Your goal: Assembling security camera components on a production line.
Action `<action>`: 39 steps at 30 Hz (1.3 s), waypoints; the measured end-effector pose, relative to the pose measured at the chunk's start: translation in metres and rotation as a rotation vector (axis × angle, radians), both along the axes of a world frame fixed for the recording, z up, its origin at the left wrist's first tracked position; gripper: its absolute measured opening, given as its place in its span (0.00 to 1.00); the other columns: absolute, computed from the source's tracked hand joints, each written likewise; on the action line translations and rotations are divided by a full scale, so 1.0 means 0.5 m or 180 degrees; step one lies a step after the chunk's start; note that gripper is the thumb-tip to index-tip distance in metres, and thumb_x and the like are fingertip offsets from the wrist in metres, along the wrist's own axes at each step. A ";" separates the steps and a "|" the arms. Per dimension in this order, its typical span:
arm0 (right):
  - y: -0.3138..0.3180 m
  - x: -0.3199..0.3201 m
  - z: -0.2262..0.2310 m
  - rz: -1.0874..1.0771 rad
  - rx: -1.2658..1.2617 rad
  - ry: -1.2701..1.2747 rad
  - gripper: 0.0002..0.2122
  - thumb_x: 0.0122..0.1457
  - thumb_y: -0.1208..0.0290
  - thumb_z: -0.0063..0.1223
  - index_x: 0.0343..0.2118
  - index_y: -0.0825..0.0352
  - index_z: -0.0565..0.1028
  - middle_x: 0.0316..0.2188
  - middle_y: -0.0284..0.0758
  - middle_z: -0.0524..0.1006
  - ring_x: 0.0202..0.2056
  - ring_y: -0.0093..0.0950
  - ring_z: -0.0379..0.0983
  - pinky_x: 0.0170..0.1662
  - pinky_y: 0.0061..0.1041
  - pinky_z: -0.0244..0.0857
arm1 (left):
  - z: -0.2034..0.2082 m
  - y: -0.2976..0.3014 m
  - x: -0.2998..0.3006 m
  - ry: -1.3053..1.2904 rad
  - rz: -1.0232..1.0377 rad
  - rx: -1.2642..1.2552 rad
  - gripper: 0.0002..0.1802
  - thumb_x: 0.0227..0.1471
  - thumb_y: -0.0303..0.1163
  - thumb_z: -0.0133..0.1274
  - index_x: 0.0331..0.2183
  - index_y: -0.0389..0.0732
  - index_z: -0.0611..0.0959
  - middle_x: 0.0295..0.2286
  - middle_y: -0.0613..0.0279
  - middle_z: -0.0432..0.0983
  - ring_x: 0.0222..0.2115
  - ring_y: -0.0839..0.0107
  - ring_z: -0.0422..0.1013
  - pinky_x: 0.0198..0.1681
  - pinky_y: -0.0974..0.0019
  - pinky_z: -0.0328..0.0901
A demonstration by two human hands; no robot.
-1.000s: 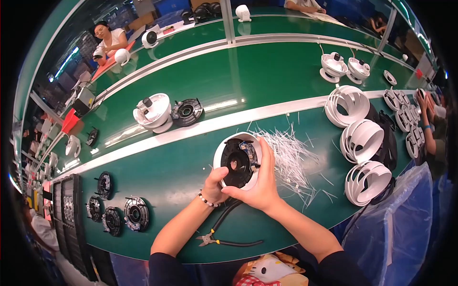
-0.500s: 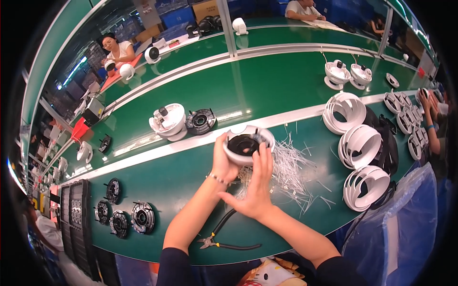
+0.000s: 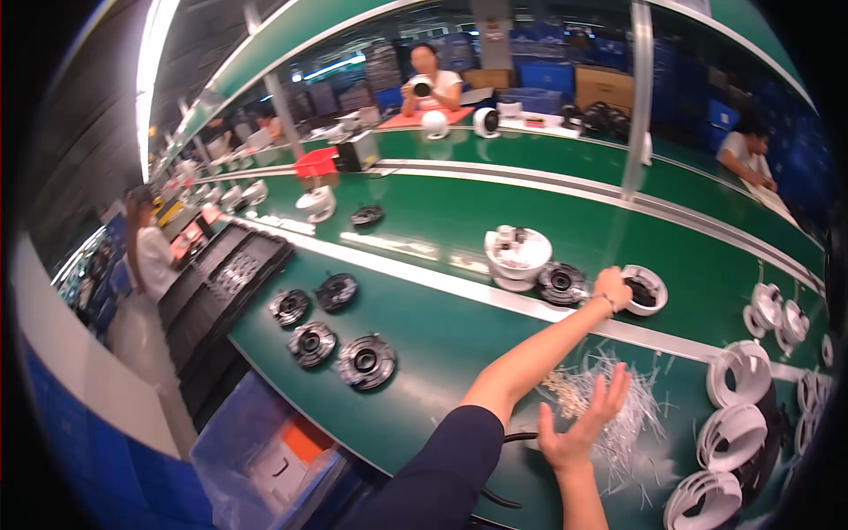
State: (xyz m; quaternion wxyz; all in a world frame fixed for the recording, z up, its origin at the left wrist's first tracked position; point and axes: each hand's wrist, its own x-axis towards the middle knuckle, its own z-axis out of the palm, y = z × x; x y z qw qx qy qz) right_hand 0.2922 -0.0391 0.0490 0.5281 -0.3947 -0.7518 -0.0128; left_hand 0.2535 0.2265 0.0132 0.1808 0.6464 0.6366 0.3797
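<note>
White round housing [image 3: 652,309]: likely light, stiff, slick-walled. Nearest you: right hand [image 3: 583,424], palm open, fingers spread, holding nothing, beside pile of thin white strips [image 3: 640,415]. Beyond: metal rail [image 3: 680,344]. Past rail, on green surface [image 3: 715,300]: housing, your left hand [image 3: 611,284] at its left rim; cannot tell whether fingers grip it. Black insert [image 3: 647,287] inside looks fragile; hold outer wall, spare insert.

Left fingers [image 3: 619,288] blurred, black-handled pliers [image 3: 521,436] partly hidden by dark sleeve [image 3: 446,468], right forearm [image 3: 579,502] cut off below
</note>
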 end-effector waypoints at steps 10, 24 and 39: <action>-0.044 -0.043 0.027 0.0444 0.0060 -0.0106 0.32 0.41 0.71 0.49 0.51 0.70 0.51 0.54 0.52 0.47 0.56 0.50 0.39 0.55 0.46 0.32 | 0.001 -0.134 -0.211 0.2144 -0.0209 -0.0133 0.15 0.39 0.32 0.51 0.34 0.38 0.73 0.35 0.55 0.68 0.38 0.64 0.64 0.38 0.63 0.64; -0.079 -0.032 0.063 0.1963 -0.1250 -0.1666 0.33 0.31 0.55 0.61 0.42 0.68 0.65 0.48 0.43 0.59 0.51 0.41 0.53 0.53 0.45 0.43 | 0.108 -0.450 -0.426 0.2460 0.0218 0.1150 0.05 0.35 0.23 0.46 0.22 0.38 0.73 0.22 0.54 0.71 0.28 0.60 0.69 0.26 0.63 0.68; -0.094 -0.005 0.033 0.1819 -0.1949 -0.2815 0.39 0.25 0.63 0.65 0.45 0.69 0.61 0.43 0.44 0.61 0.46 0.42 0.57 0.50 0.43 0.49 | 0.208 -0.362 -0.328 0.1736 0.0344 0.0218 0.11 0.38 0.34 0.49 0.20 0.34 0.77 0.25 0.51 0.73 0.28 0.56 0.69 0.31 0.58 0.65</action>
